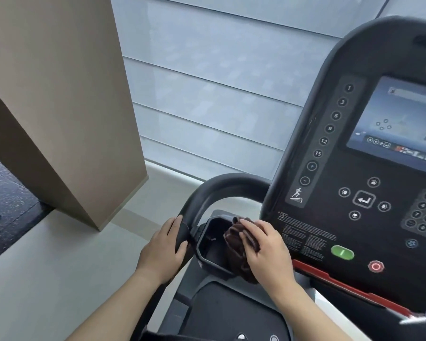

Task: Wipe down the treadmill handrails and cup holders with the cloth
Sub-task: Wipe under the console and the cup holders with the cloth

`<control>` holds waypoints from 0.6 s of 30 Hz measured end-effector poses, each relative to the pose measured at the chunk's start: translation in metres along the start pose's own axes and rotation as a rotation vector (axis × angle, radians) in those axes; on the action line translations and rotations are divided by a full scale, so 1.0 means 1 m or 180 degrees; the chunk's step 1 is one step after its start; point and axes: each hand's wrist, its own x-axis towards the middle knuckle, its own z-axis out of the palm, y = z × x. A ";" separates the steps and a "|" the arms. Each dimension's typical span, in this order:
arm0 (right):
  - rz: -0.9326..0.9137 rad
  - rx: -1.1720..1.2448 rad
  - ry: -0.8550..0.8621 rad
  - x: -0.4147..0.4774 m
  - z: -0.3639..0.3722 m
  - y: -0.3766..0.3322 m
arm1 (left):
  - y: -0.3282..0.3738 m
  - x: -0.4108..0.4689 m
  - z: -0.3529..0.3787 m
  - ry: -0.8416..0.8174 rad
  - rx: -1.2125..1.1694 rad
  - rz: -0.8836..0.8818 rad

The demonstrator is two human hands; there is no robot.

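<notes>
1. Fingers [250, 236] of our right hand [266, 249] lie spread and flat, pressing a bunched dark brown cloth [239, 244] down rather than closing around it.
2. That cloth sits on the right rim of the black plastic cup holder [213, 244], partly draped into its hollow and over its near right corner.
3. Our left hand [164, 249] is wrapped around the curved black treadmill handrail [207, 190], fingers curled over the bar and the thumb against its inner side, just left of the cup holder.
4. We see the handrail arch up from that grip and bend right to meet the left edge of the dark treadmill console [354, 168].
5. On the console, a column of numbered round buttons [330, 129] runs down its left edge, beside a lit screen [399, 119].
6. Near the console's lower edge sit an oval green button [342, 252] and, to its right, a round red button [376, 266].
7. Left of the treadmill stands a tan square pillar [59, 94] on a pale grey floor [47, 279], with a white slatted blind [219, 82] behind.
</notes>
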 end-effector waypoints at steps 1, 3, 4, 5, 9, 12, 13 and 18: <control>0.0056 0.0030 -0.0059 -0.002 -0.001 0.000 | -0.001 0.000 0.000 0.0001 -0.0005 -0.0008; 0.0159 0.0054 -0.0237 -0.006 -0.003 -0.001 | -0.001 0.000 0.000 0.0001 -0.0008 -0.0006; 0.0197 -0.0002 -0.0331 -0.008 -0.003 -0.002 | 0.000 0.000 0.000 -0.0001 -0.0009 -0.0001; 0.0226 -0.0105 -0.0398 -0.010 -0.003 -0.002 | 0.000 0.001 0.000 -0.0002 -0.0010 0.0003; 0.0027 -0.0995 -0.0268 -0.014 -0.004 -0.004 | 0.001 0.001 0.000 -0.0012 0.0007 -0.0018; -0.0286 -0.0796 -0.0162 -0.011 -0.007 0.003 | 0.001 0.001 0.000 -0.0013 0.0025 -0.0013; -0.0441 -0.0670 -0.0171 -0.010 -0.006 0.006 | 0.001 0.000 0.000 -0.0012 0.0023 -0.0013; -0.0590 -0.0686 -0.0321 -0.018 0.004 0.011 | 0.003 0.002 0.000 -0.0019 0.0046 -0.0012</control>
